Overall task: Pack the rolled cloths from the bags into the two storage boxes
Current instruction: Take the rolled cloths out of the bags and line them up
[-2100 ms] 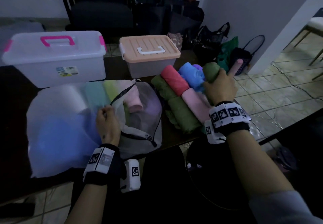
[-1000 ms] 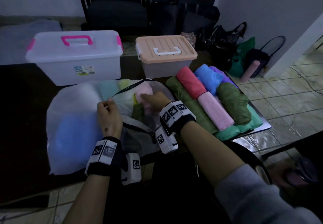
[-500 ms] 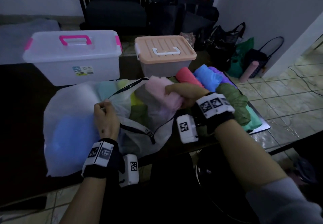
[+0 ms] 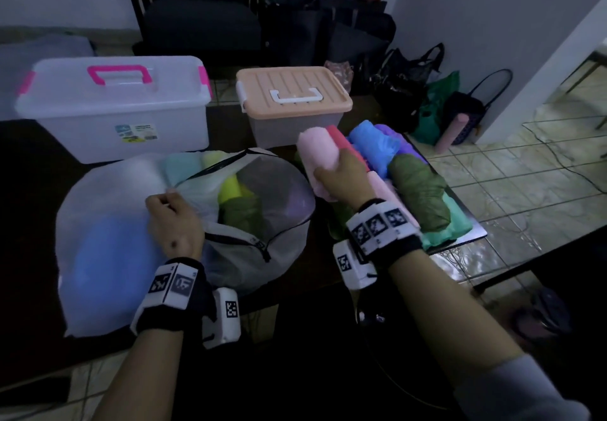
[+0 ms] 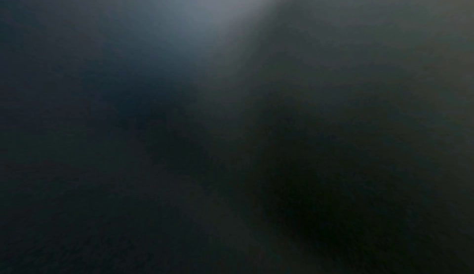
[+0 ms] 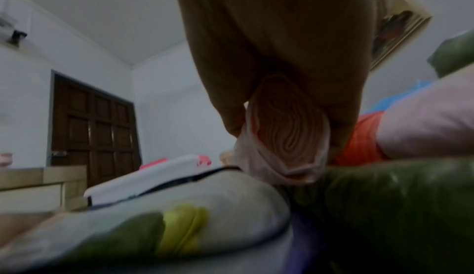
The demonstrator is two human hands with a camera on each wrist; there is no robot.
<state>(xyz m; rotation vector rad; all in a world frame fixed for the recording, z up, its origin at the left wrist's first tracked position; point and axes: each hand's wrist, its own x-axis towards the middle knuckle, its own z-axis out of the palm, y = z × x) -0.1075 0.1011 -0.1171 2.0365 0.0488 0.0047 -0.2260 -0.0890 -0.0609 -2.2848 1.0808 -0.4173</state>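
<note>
The left hand [image 4: 174,220] pinches the bag [image 4: 108,210] edge, holding its mouth wide. Right of that grip, the right hand [image 4: 341,177] clasps a pink roll [image 4: 320,149] around its middle, lifted above the pile [image 4: 417,187] of rolls, with 2 lidded boxes [image 4: 111,105] behind. The roll looks light, soft and squashy; a mid-length clasp should stop it unrolling. The right wrist view alone shows its spiral end [image 6: 287,134]; the left wrist view is dark.

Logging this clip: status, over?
Right hand grips pink roll. Left hand holds mesh bag open. Both boxes' lids shut.
</note>
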